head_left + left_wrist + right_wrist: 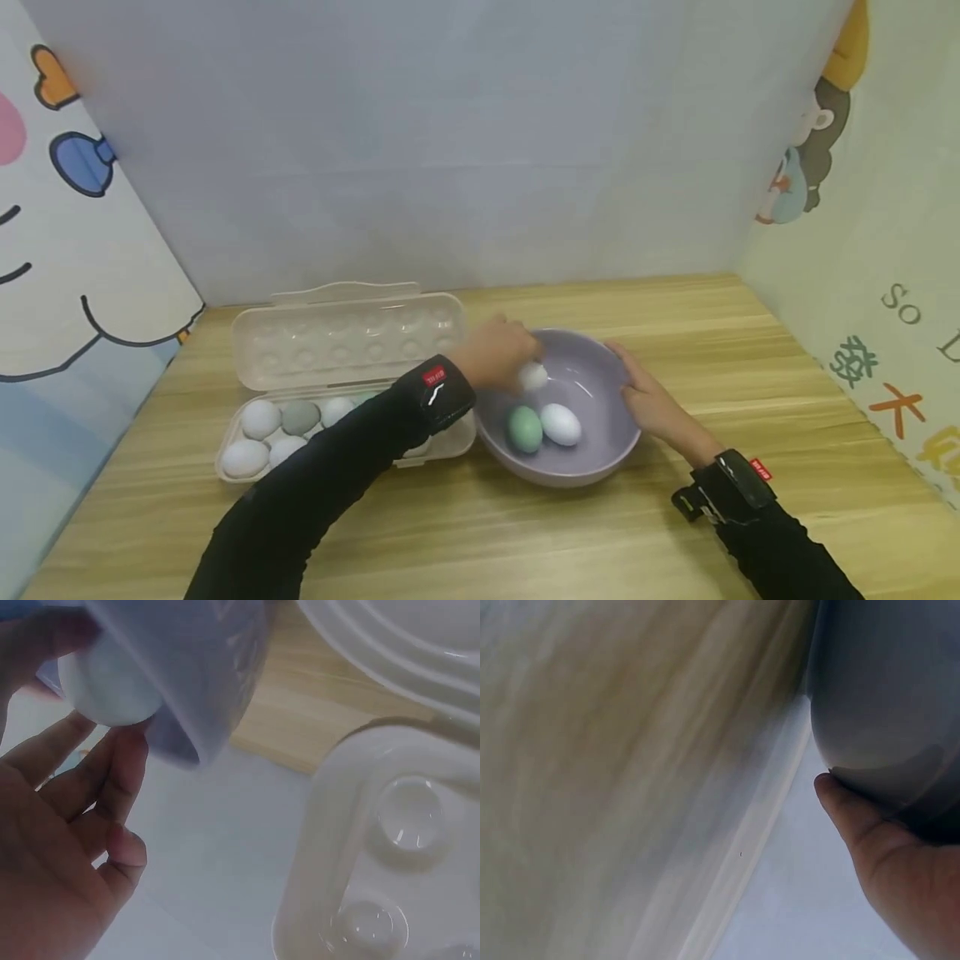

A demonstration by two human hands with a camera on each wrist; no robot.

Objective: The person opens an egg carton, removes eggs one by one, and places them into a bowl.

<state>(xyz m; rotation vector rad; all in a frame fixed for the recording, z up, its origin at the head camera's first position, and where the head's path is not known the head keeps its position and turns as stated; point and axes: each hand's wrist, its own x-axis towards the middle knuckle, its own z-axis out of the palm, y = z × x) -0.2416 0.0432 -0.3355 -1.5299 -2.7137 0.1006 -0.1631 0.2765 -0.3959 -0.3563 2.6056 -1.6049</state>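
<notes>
Can't count eggs (260, 419) in carton (457, 437) left of purple bowl (600, 400), blocked by left sleeve (300, 508). Can't fully see white egg (534, 377) at bowl's left rim, masked by left hand (495, 354). Can't see most fingers of right hand (654, 404) at bowl's right rim. Can't read red tags (761, 469) flanking bowl, too small. Get only blurred tabletop (630, 750) beside bowl in right wrist view.

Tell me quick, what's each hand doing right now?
Left hand: holding a white egg.
Right hand: holding the bowl.
</notes>
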